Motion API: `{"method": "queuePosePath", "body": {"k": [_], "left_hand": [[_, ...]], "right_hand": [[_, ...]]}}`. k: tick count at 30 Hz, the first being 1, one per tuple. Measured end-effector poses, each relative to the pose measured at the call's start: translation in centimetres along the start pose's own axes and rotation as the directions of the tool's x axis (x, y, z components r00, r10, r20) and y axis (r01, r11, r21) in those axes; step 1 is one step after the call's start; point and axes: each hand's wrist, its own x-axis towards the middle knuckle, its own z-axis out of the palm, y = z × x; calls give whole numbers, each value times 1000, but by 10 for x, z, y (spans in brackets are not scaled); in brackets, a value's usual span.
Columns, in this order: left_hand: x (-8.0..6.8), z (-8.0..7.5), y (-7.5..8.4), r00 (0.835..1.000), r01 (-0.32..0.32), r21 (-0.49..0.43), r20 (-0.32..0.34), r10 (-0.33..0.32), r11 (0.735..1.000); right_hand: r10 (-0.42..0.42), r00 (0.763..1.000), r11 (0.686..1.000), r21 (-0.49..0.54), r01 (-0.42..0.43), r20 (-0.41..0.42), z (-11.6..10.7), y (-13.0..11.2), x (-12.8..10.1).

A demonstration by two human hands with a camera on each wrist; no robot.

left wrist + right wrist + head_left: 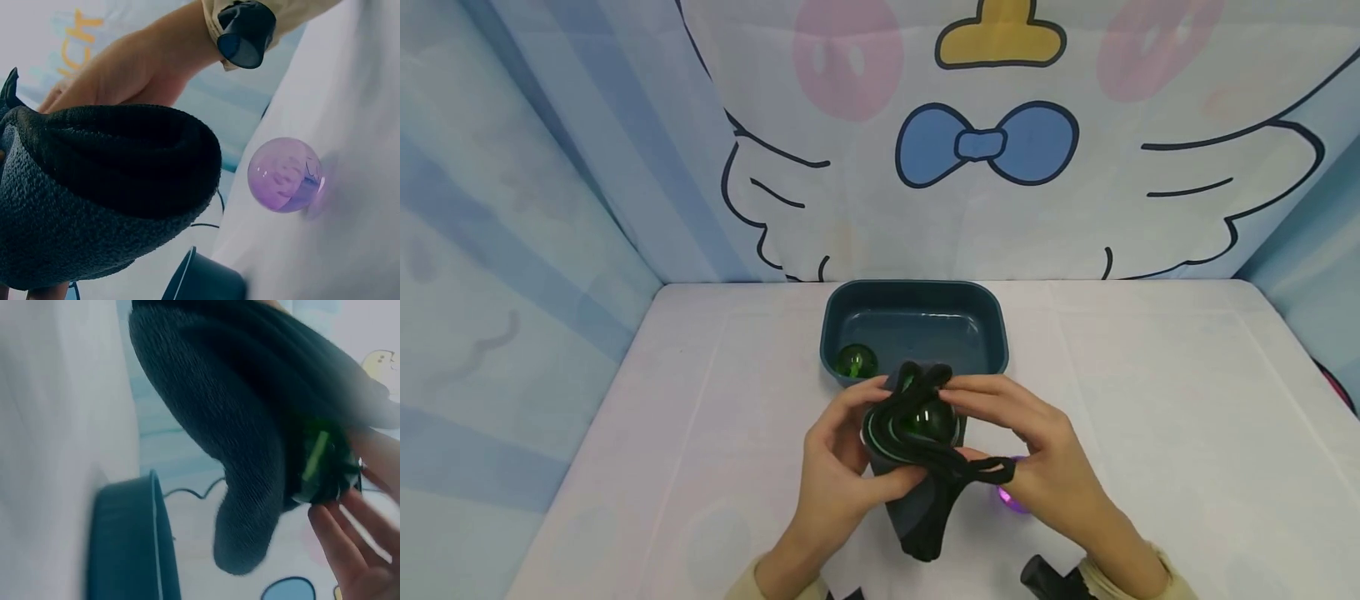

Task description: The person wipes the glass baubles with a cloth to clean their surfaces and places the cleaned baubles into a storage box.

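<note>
White table point(1150, 400), dark sock point(917, 467) gripped between left hand point(835, 467) and right hand point(1045, 458), green ball point(925, 419) inside.

A dark grey knitted sock point(917, 467) with a black cuff is held above the white table by both hands. Its opening is stretched wide, edged with a thin green stripe, and its toe hangs down toward the table. A glossy green ball point(927, 419) is seen sitting in the mouth of the sock. In the wrist views, the ribbed fabric is shown bunched and folded.
</note>
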Motion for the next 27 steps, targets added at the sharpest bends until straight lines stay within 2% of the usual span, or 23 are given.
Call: {"method": "queuePosePath", "body": {"k": [3, 6, 9, 12, 14, 16, 18, 21, 23, 25, 27], "left_hand": [[0, 1, 1, 1000, 25, -14, -15, -25, 1000], [1, 0, 1, 1000, 20, -20, -7, -20, 1000], [1, -2, 0, 999, -5, -14, 31, 6, 1000], [1, -4, 0, 996, -33, -11, 79, 33, 999], [0, -4, 0, 994, -42, -10, 99, 43, 999], [0, -5, 0, 994, -46, -15, 98, 47, 999], [1, -4, 0, 995, -42, -28, 85, 44, 999], [1, -3, -1, 998, -21, -55, 52, 23, 998], [1, -2, -1, 1000, 12, -76, 27, -10, 997], [1, -1, -1, 999, 49, -89, 4, -48, 995], [1, -1, -1, 997, 76, -97, -12, -77, 992]], "right_hand": [[-108, 993, 992, -67, 111, 53, -1, 1, 1], [-129, 989, 985, -107, 137, 74, 0, 2, 1], [-86, 994, 991, -102, 92, 60, 0, 3, 0], [-3, 999, 1000, 6, 3, 51, -1, 3, -2], [50, 998, 995, 84, -54, 44, -1, 3, -2], [106, 994, 986, 124, -110, 35, 0, 3, -3], [125, 992, 985, 118, -125, 8, 3, 2, -2], [52, 997, 995, 87, -46, -56, 6, 3, -1], [-42, 996, 999, 24, 44, -84, 6, 4, 0], [-137, 987, 990, -38, 134, -80, 6, 5, 1], [-185, 981, 980, -91, 180, -57, 7, 4, 2]]}}
